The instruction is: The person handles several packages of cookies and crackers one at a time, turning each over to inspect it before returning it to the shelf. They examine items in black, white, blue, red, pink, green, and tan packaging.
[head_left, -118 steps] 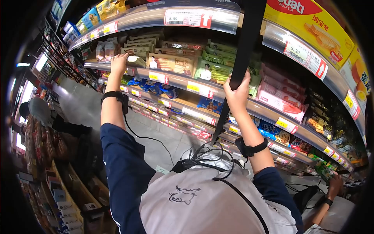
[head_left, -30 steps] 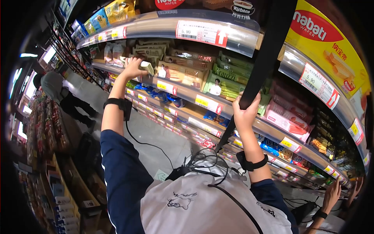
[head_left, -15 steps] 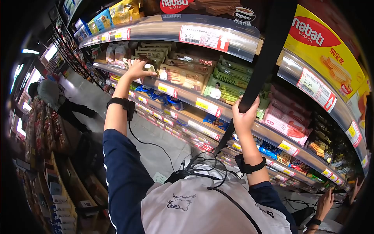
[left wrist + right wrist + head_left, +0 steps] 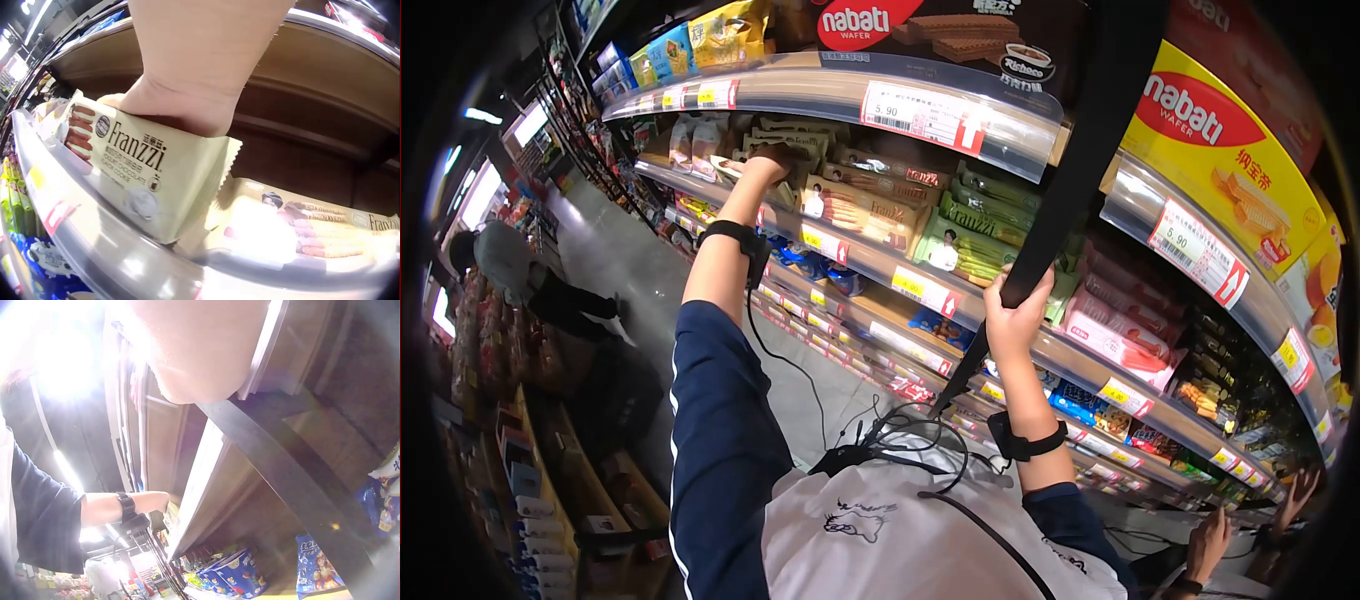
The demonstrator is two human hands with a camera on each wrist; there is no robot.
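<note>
In the head view my left hand (image 4: 768,162) reaches in over the shelf lip among Franzzi cookie packs. A cream yogurt chocolate Franzzi pack (image 4: 144,165) leans at the shelf front, tilted, with the hand right behind its top edge in the left wrist view. The fingers are hidden behind this pack, so I cannot tell whether they hold anything. Tan Franzzi packs (image 4: 870,212) stand just to the right, followed by green ones (image 4: 972,245). My right hand (image 4: 1014,318) grips a black upright post (image 4: 1072,170) between the shelf sections.
A shelf edge with price tags (image 4: 925,115) overhangs the left hand. Pink packs (image 4: 1120,325) lie right of the post, under a yellow Nabati wafer box (image 4: 1210,150). Loose cables (image 4: 900,430) hang before my body. Another person's hands (image 4: 1210,545) show at lower right; someone (image 4: 510,265) is in the aisle.
My left hand, earlier over the cream pack with its thumb spread, now reaches deeper into the shelf. My right hand keeps its grip on the post. The head view has shifted slightly.
</note>
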